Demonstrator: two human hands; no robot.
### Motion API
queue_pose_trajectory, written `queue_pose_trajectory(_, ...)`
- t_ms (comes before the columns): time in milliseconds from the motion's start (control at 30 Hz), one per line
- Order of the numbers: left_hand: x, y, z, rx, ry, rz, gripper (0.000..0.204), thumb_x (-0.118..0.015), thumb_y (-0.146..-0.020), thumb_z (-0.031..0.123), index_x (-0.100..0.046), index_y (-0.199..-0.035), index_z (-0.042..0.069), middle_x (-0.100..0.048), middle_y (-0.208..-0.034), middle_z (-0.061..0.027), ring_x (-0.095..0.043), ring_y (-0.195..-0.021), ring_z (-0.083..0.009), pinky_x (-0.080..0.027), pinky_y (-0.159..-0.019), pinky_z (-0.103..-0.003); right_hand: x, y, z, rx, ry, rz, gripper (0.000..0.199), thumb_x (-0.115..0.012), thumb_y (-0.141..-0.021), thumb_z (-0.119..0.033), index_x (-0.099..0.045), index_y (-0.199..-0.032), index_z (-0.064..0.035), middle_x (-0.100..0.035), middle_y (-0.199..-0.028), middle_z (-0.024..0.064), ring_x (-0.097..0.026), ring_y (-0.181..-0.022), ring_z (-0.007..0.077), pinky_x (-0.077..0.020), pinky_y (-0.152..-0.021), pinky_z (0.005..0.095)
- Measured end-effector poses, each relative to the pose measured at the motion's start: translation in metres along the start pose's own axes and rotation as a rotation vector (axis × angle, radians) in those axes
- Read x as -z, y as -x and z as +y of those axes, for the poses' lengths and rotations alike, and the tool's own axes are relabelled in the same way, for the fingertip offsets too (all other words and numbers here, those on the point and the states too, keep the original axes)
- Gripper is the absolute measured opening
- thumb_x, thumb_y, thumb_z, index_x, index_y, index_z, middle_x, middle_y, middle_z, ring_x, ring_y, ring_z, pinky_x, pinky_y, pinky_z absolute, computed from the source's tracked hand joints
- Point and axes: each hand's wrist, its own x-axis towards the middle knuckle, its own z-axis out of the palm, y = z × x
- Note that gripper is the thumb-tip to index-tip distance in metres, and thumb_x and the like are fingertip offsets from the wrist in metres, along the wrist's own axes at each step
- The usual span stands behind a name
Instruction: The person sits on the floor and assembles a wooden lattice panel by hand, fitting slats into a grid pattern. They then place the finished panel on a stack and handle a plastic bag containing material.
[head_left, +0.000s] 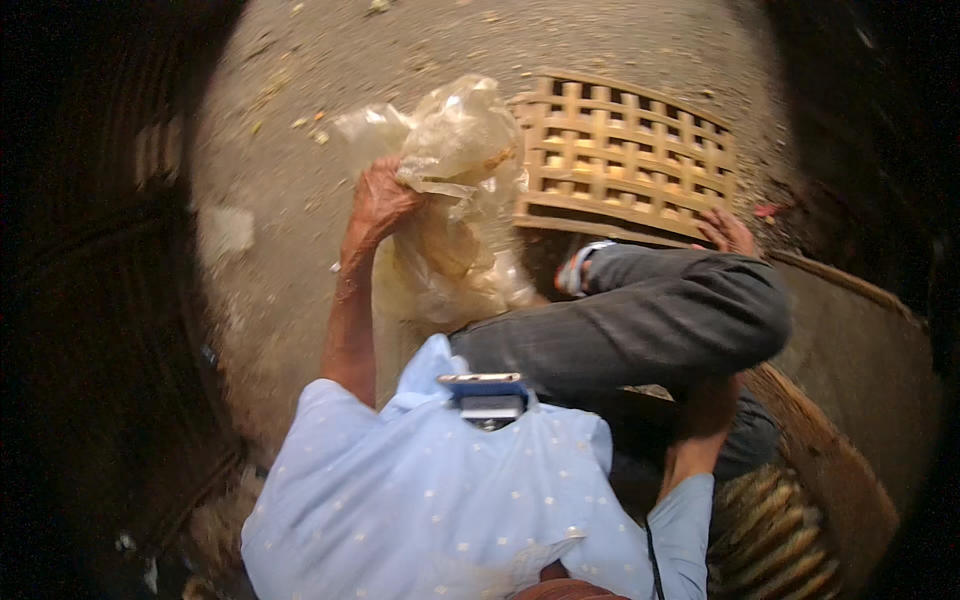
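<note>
My left hand [385, 198] is closed on the edge of a crumpled, clear plastic bag [455, 225], which spreads over the ground in front of me. Brownish stains or scraps show through the plastic. To the right of the bag lies a woven bamboo crate [625, 150] with a slatted lattice face. My right hand [727, 232] is at the crate's near right corner, past my bent knee. Its fingers are apart and seem to rest against the rim; the rest of the hand is partly hidden by my leg.
My leg in dark trousers [630, 310] crosses between me and the crate. Wooden boards [830, 430] stand at the right. A flat pale scrap [228, 230] lies on the dirt floor [290, 180] at left, with small bits of litter beyond. Dark corrugated surfaces border the left.
</note>
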Motion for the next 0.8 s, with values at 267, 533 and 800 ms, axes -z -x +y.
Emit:
queue_pose_trajectory(267, -0.13, -0.098, 0.204, -0.667, -0.171, 0.112, 0.017, -0.068, -0.071, 0.019, -0.067, -0.085, 0.01, -0.066, -0.075, -0.0131, -0.066, -0.072, -0.0296, -0.055, -0.068, -0.04, 0.034, 0.04, -0.033, -0.047, -0.093, 0.399, 0.064, -0.07, -0.091, -0.039, -0.05, -0.136, 0.0012, -0.061, -0.127, 0.015, -0.063, -0.111, 0.0232, -0.0567, -0.089, 0.0357)
queue_pose_trajectory(533, -0.312, -0.108, 0.175, -0.992, 0.011, -0.322, 0.071, -0.074, -0.081, 0.036, -0.045, -0.138, 0.005, -0.057, -0.121, -0.0219, -0.055, -0.114, -0.0374, -0.045, -0.097, -0.051, 0.079, 0.058, -0.045, -0.076, 0.721, 0.51, 0.053, -0.071, -0.088, -0.039, -0.063, -0.125, -0.0025, -0.069, -0.109, 0.0155, -0.068, -0.096, 0.0239, -0.0528, -0.081, 0.0373)
queue_pose_trajectory(800, -0.249, -0.055, 0.066, -0.525, -0.191, -0.219, 0.085, -0.073, -0.079, 0.05, -0.04, -0.138, -0.002, -0.052, -0.124, -0.0259, -0.055, -0.112, -0.0391, -0.046, -0.091, -0.05, 0.052, 0.107, -0.125, 0.129, 0.951, 0.468, 0.048, -0.068, -0.091, -0.035, -0.061, -0.126, -0.0031, -0.068, -0.111, 0.0146, -0.066, -0.101, 0.0269, -0.0528, -0.088, 0.0398)
